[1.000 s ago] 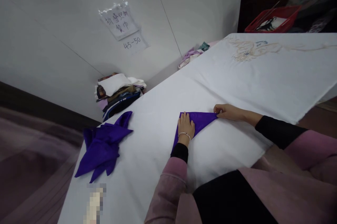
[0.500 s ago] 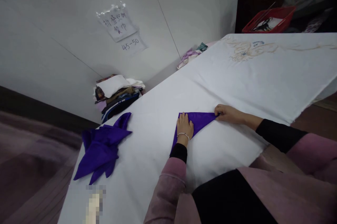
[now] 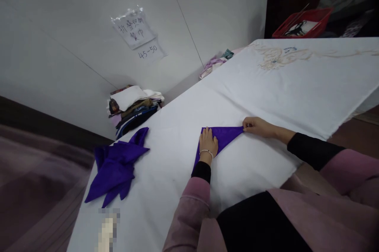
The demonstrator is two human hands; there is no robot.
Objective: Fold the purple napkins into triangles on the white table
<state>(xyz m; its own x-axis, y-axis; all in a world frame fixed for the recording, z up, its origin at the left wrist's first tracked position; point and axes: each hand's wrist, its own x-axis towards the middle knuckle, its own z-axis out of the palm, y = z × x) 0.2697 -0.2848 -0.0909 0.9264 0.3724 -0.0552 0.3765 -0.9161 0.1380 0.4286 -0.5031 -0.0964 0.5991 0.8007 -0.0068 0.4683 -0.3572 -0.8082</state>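
Observation:
A purple cloth napkin (image 3: pixel 226 134), folded to a triangle, lies on the white tablecloth (image 3: pixel 174 141) in front of me. Flat on its left part rests my left hand (image 3: pixel 208 142), fingers stretched out, pressing the cloth down; a bracelet is on that wrist. At the napkin's right tip, my right hand (image 3: pixel 257 126) pinches the corner between thumb and fingers. Part of the napkin is covered by my left hand, and its lower left point shows beside the wrist. Off to the left sits a loose pile of purple napkins (image 3: pixel 117 167) with pointed corners.
Along the table's far edge, by the wall, are a stack of folded fabrics (image 3: pixel 134 106) and a smaller heap of cloths (image 3: pixel 214 64). A red basket (image 3: pixel 318 25) with scissors stands beyond the far right edge. A handwritten sign (image 3: pixel 134 31) hangs on the wall. Something pixelated is at lower left.
The view has shifted very slightly. Both hands keep their places on the napkin, and the cloth looks the same.

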